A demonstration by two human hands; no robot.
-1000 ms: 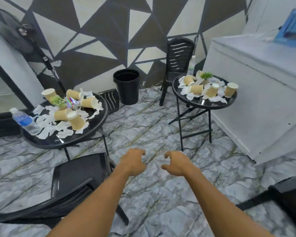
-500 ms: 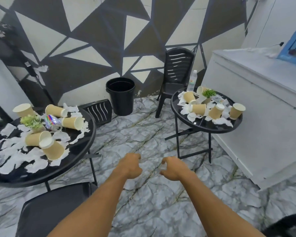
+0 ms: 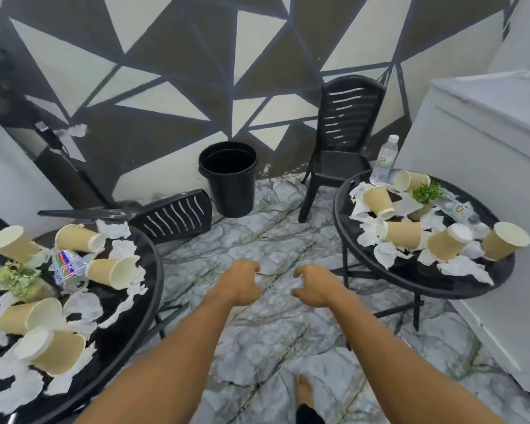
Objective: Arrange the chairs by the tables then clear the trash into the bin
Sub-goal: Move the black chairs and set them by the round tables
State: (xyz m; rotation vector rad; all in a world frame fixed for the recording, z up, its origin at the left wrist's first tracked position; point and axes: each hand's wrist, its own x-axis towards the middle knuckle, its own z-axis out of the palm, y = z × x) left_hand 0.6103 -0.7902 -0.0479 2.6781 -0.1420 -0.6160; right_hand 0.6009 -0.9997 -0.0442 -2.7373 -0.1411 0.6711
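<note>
My left hand (image 3: 242, 281) and my right hand (image 3: 315, 286) reach out side by side over the marble floor, fingers loosely curled, holding nothing. A black round table (image 3: 149, 289) on the left carries several tan paper cups (image 3: 112, 272), white tissue scraps and a crushed plastic bottle (image 3: 66, 266). A second black round table (image 3: 410, 278) on the right bears more paper cups (image 3: 403, 234), tissues and a water bottle (image 3: 384, 159). A black plastic chair (image 3: 346, 130) stands upright behind the right table. Another black chair (image 3: 175, 218) lies tipped on the floor by the wall. The black bin (image 3: 228, 179) stands against the wall between them.
A white counter (image 3: 478, 166) runs along the right side, close behind the right table. The patterned wall closes off the back. A dark fan stand (image 3: 52, 142) leans at the left. My bare foot (image 3: 303, 393) shows on the marble floor between the two tables.
The view has advanced toward the wall and bin: both tables now sit closer at either side, and the near black chair has left the frame. My hands stay out in front, empty.
</note>
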